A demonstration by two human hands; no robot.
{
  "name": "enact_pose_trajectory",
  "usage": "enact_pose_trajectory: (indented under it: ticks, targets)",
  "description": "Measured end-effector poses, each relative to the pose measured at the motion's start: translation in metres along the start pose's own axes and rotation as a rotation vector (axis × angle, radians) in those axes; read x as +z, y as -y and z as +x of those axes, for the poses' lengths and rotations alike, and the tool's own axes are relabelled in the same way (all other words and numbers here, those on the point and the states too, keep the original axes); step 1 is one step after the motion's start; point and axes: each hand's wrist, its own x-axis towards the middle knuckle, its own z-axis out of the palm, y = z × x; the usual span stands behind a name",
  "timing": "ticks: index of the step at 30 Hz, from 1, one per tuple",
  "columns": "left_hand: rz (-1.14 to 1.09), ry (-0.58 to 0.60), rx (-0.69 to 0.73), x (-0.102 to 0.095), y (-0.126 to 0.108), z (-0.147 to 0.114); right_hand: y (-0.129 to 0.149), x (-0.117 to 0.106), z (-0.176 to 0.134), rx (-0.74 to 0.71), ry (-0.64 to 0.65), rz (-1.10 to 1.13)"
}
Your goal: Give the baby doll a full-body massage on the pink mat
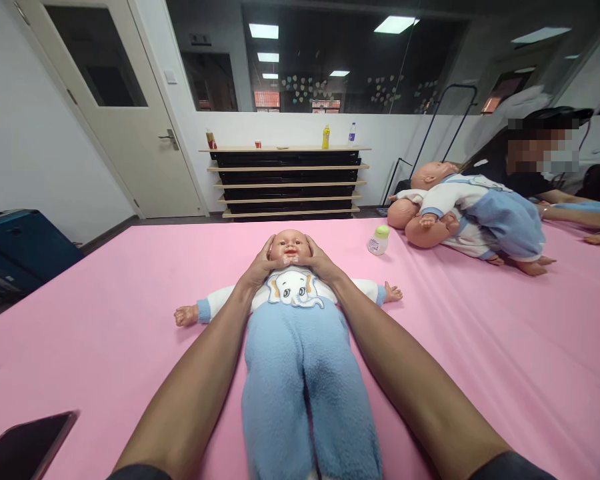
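Observation:
A baby doll (305,340) in a white top with an elephant face and fluffy blue trousers lies on its back, arms spread, its head away from me. My left hand (261,270) cups the left side of its head, with the thumb on the chin below the mouth. On the other side, my right hand (322,261) holds the head in the same way, and the two thumb tips nearly meet. Most of my fingers are hidden along the sides of the head.
The doll lies on a pink sheet (130,287). A green-capped bottle (379,241) stands beyond its outstretched arm. Several more dolls (480,213) are piled at right, near another person (510,160). A phone (27,447) lies front left; a blue suitcase (30,250) stands beside the bed.

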Motion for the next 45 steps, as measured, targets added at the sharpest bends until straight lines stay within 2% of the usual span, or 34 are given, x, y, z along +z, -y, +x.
enact_pose_trajectory:
  ticks: [9,15,25,36,45]
  targets:
    - [-0.002,0.004,0.008,-0.0004,0.0010,0.0007,-0.0004,-0.0010,0.0011,0.004,0.031,0.022]
    - [0.001,-0.005,0.006,0.0007,0.0004,0.0000,-0.0035,-0.0029,0.0055,0.036,-0.027,0.028]
    - [-0.002,-0.009,0.006,0.0044,-0.0018,-0.0034,-0.0013,0.0004,0.0009,0.002,-0.020,0.015]
    - [0.007,-0.056,-0.001,0.0086,-0.0058,-0.0057,-0.0004,-0.0002,0.0040,0.037,-0.013,0.019]
    - [0.006,-0.022,-0.002,0.0076,-0.0044,-0.0050,0.0008,0.0000,0.0032,0.038,-0.032,0.013]
